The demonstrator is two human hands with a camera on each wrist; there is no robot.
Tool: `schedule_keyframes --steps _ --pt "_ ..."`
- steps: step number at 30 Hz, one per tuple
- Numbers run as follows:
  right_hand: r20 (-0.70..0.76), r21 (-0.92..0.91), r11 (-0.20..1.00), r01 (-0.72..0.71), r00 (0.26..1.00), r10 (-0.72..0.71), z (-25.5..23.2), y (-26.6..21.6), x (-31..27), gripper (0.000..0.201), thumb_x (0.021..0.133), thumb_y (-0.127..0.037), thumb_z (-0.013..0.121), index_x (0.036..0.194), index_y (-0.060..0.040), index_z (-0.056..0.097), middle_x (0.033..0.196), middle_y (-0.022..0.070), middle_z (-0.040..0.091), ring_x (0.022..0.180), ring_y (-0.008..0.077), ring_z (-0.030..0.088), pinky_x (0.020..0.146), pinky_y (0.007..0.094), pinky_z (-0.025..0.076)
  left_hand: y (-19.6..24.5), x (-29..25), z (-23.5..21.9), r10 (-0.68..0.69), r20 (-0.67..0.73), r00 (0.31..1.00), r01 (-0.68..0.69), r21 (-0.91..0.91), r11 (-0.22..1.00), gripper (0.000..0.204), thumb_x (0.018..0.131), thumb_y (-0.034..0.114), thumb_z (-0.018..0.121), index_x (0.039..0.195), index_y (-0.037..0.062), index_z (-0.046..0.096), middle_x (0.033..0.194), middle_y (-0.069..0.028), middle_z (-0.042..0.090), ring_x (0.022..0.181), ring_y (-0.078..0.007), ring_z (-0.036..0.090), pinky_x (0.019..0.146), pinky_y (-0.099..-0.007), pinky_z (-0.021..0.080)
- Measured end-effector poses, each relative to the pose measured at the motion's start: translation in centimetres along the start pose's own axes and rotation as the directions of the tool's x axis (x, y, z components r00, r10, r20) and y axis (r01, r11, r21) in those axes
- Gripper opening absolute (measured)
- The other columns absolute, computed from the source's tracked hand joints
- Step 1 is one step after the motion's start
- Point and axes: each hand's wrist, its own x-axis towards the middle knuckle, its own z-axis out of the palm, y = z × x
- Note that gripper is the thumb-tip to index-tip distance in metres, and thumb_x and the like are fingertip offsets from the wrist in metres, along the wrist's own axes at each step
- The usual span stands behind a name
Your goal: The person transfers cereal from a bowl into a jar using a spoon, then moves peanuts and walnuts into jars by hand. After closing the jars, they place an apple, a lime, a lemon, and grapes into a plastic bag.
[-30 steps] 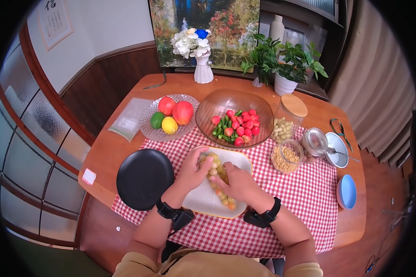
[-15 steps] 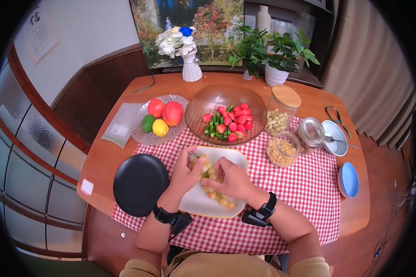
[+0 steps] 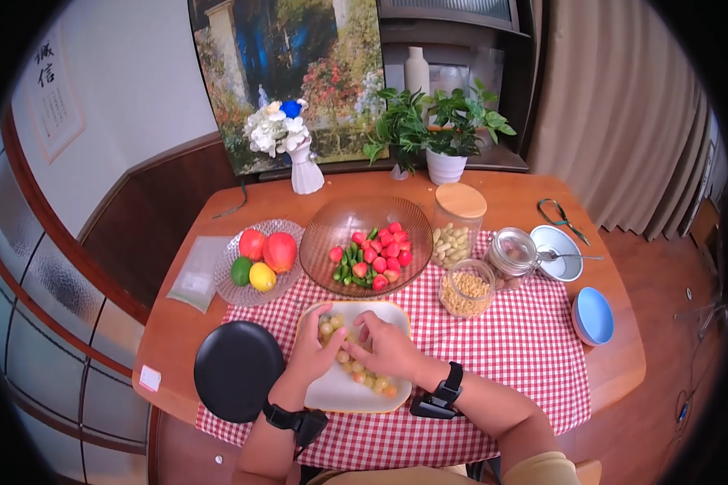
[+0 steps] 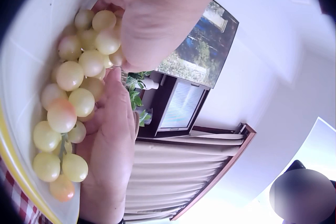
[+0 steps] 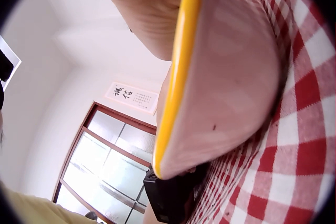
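Note:
A bunch of pale yellow-green grapes lies along a white rectangular dish with a yellow rim. My left hand holds the upper end of the bunch, thumb and fingers around it. From the other side my right hand has its bent fingers on the grapes, close to the left thumb. The left wrist view shows the grapes near, with both hands meeting at the bunch; their fingertips are partly hidden. In the right wrist view the dish's outer side covers the grapes.
A black plate stands left of the dish. Behind are a glass fruit plate and a brown bowl of red fruits and green peppers. Jars of peanuts and kernels, plus blue bowls, stand right, on or near a checked cloth.
The head view has tilted up and turned, so the table sits lower and further left. Both hands stay on the grapes; the right fingers have come closer to the left thumb.

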Motion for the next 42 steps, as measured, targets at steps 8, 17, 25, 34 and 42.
schedule_keyframes --steps 8,17,25,34,42 --pt "0.114 -0.1 0.994 0.039 0.993 -0.028 0.3 0.7 0.1 0.034 0.087 -0.032 0.056 0.095 0.0009 0.052 0.083 0.0206 0.061 0.077 0.0379 0.06 0.069 0.0446 0.047 0.8 0.1 -0.1 0.157 -0.02 0.987 -0.154 0.089 0.984 0.042 0.081 0.013 0.063 0.12 0.0037 0.05 0.119 -0.0159 0.05 0.114 -0.0279 0.047 0.099 -0.0377 0.036" --pt "0.157 -0.113 0.993 -0.033 0.986 0.05 -0.6 -1.2 -0.1 0.032 0.09 -0.031 0.053 0.095 0.0007 0.053 0.087 0.0215 0.062 0.082 0.0373 0.061 0.071 0.045 0.047 -1.1 0.2 -0.2 -0.007 0.004 1.0 0.008 -0.066 0.998 0.027 0.083 0.023 0.065 0.101 0.0038 0.059 0.103 -0.0156 0.057 0.1 -0.0295 0.054 0.088 -0.0369 0.042" --pt "0.148 -0.091 0.996 0.001 0.989 0.013 -0.8 -1.5 -0.2 0.034 0.089 -0.033 0.052 0.092 0.0005 0.052 0.086 0.0232 0.062 0.08 0.0399 0.06 0.071 0.0475 0.046 0.7 0.1 -0.1 0.035 -0.03 0.999 -0.034 0.05 0.998 0.026 0.084 0.022 0.064 0.1 0.0018 0.059 0.101 -0.0149 0.058 0.099 -0.029 0.054 0.086 -0.0363 0.043" --pt "0.162 -0.07 0.998 -0.002 0.987 0.013 -0.7 -1.1 -0.1 0.031 0.089 -0.031 0.056 0.094 -0.0002 0.054 0.072 0.021 0.062 0.066 0.039 0.061 0.062 0.044 0.048 0.5 -0.2 0.0 0.042 -0.022 0.999 -0.042 0.035 0.999 0.027 0.085 0.02 0.063 0.104 0.0015 0.057 0.102 -0.0146 0.057 0.098 -0.0289 0.054 0.086 -0.0364 0.043" --pt "0.141 -0.013 0.999 -0.036 0.989 0.038 0.1 -0.2 0.0 0.034 0.089 -0.034 0.056 0.094 -0.001 0.055 0.07 0.0175 0.063 0.065 0.0325 0.063 0.061 0.0404 0.048 0.5 -0.2 -0.1 -0.019 -0.01 1.0 0.019 -0.038 0.999 0.025 0.089 0.02 0.058 0.105 0.0011 0.056 0.102 -0.0154 0.057 0.1 -0.0291 0.054 0.088 -0.0363 0.042"
